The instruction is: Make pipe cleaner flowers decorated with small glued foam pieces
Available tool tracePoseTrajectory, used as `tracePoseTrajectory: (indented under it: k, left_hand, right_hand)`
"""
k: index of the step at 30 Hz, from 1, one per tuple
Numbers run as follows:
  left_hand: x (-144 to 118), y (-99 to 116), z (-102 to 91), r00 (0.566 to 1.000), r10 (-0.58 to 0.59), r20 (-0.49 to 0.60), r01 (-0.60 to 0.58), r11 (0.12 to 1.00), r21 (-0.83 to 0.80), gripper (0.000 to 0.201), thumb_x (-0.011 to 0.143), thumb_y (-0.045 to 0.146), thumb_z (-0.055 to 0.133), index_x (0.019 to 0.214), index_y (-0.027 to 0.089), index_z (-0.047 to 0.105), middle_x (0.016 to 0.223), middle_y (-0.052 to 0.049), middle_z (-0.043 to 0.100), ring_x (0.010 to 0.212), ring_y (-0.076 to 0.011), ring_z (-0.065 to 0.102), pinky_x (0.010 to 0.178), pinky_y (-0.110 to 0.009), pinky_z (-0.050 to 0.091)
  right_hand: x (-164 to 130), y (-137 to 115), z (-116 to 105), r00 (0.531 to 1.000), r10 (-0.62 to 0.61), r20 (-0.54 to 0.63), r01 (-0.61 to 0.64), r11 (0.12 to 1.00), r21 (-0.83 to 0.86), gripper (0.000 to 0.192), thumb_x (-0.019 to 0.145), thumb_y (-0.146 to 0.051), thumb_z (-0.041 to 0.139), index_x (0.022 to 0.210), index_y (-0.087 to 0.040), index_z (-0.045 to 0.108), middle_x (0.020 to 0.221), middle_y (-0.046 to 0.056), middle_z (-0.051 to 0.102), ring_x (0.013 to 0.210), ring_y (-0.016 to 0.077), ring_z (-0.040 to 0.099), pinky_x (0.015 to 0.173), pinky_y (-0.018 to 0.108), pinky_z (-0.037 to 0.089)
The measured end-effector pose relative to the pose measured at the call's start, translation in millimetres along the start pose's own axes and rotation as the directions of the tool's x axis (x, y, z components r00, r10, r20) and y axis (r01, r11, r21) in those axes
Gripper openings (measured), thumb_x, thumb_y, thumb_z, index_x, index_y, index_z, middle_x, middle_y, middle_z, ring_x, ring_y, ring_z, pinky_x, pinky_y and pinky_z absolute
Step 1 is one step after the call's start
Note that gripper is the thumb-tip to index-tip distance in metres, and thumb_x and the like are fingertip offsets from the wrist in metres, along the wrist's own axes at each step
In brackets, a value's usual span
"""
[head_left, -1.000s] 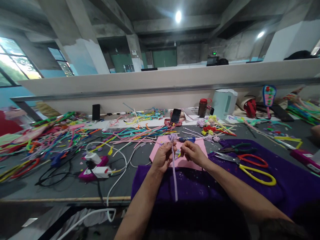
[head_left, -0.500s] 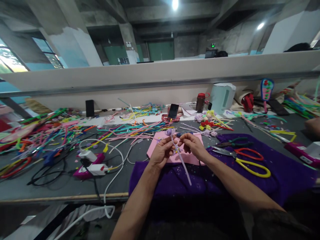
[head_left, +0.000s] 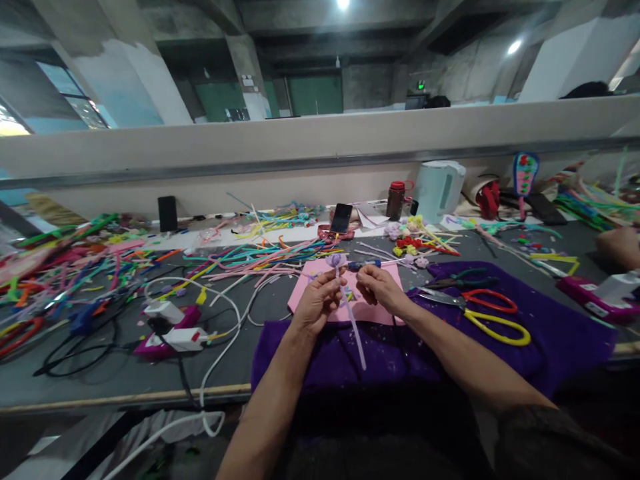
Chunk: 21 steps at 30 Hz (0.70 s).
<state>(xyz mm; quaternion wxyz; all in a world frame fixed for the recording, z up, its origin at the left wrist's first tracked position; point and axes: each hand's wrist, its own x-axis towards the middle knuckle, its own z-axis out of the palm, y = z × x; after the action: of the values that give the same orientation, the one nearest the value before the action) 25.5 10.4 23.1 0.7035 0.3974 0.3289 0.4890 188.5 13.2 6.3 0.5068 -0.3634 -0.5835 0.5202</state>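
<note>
left hand (head_left: 314,303) fingers pinch lilac pipe cleaner (head_left: 350,313) just under its coiled top | right hand (head_left: 381,288) fingers close on it beside | held above pink sheet (head_left: 373,310), mid tabletop (head_left: 120,373) | likely light, bendy, fuzzy; grip near the coil, loose tail swings

Grey table (head_left: 125,373): purple cloth (head_left: 560,333), pipe cleaners (head_left: 260,257), cables (head_left: 220,347).
</note>
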Motion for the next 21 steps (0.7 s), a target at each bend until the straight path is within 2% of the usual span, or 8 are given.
tracePoseTrajectory:
  k: [4, 7, 10, 14, 18, 21]
  left_hand:
    - [1, 0, -1.1, 1.0, -0.004, -0.013, 0.003, 1.0, -0.016, 0.032, 0.061, 0.021, 0.072, 0.091, 0.014, 0.062, 0.067, 0.002, 0.06, 0.04, 0.0008, 0.045, 0.031, -0.009, 0.025]
    - [3, 0, -2.2, 0.999, 0.038, -0.002, -0.038, 0.998, -0.046, 0.032, 0.063, 0.025, 0.07, 0.092, 0.014, 0.061, 0.065, 0.0, 0.062, 0.035, -0.0004, 0.042, 0.029, -0.011, 0.025]
    - [3, 0, -2.4, 0.997, 0.069, 0.034, -0.067, 0.997, -0.049, 0.033, 0.067, 0.027, 0.067, 0.096, 0.014, 0.059, 0.067, -0.002, 0.064, 0.032, -0.0008, 0.04, 0.028, -0.012, 0.025]
    - [1, 1, -1.3, 0.998, 0.042, 0.048, -0.042, 0.999, 0.015, 0.035, 0.066, 0.024, 0.068, 0.098, 0.012, 0.058, 0.066, -0.001, 0.063, 0.033, -0.0003, 0.042, 0.029, -0.011, 0.026]
    - [2, 2, -2.4, 0.997, 0.033, 0.063, -0.035, 0.999, 0.021, 0.036, 0.064, 0.022, 0.069, 0.097, 0.014, 0.055, 0.066, 0.001, 0.062, 0.036, -0.0002, 0.043, 0.03, -0.01, 0.027]
    - [4, 1, -5.0, 0.997, 0.031, 0.064, -0.031, 1.0, 0.005, 0.034, 0.063, 0.022, 0.07, 0.092, 0.014, 0.054, 0.066, 0.001, 0.062, 0.036, -0.0004, 0.042, 0.03, -0.01, 0.026]
  right_hand:
    - [1, -1, -4, 0.999, -0.007, -0.044, 0.003, 0.996, -0.092, 0.031, 0.08, -0.042, 0.045, 0.061, -0.019, 0.039, 0.041, -0.008, 0.039, 0.032, 0.0048, 0.03, 0.031, 0.018, 0.023]
    - [0, -5, -8, 0.999, -0.024, -0.024, 0.019, 0.987, -0.159, 0.034, 0.081, -0.041, 0.043, 0.056, -0.018, 0.04, 0.04, -0.007, 0.038, 0.032, 0.0049, 0.031, 0.032, 0.018, 0.023]
    - [0, -8, -12, 0.999, -0.046, 0.027, 0.051, 0.974, -0.223, 0.028, 0.08, -0.037, 0.045, 0.062, -0.016, 0.048, 0.05, -0.005, 0.048, 0.037, 0.0053, 0.041, 0.034, 0.017, 0.027]
    - [0, -9, -14, 0.993, -0.104, 0.062, 0.118, 0.944, -0.308, 0.016, 0.078, -0.028, 0.047, 0.079, -0.015, 0.056, 0.07, -0.001, 0.058, 0.045, 0.0058, 0.05, 0.039, 0.017, 0.034]
    - [2, -8, -19, 0.995, -0.084, 0.052, 0.097, 0.938, -0.334, 0.017, 0.077, -0.029, 0.048, 0.081, -0.016, 0.058, 0.072, 0.001, 0.061, 0.045, 0.0067, 0.051, 0.04, 0.018, 0.035]
    - [3, -9, -23, 0.996, -0.089, 0.007, 0.087, 0.942, -0.325, 0.021, 0.078, -0.031, 0.045, 0.074, -0.016, 0.059, 0.069, 0.001, 0.062, 0.045, 0.0073, 0.05, 0.04, 0.018, 0.034]
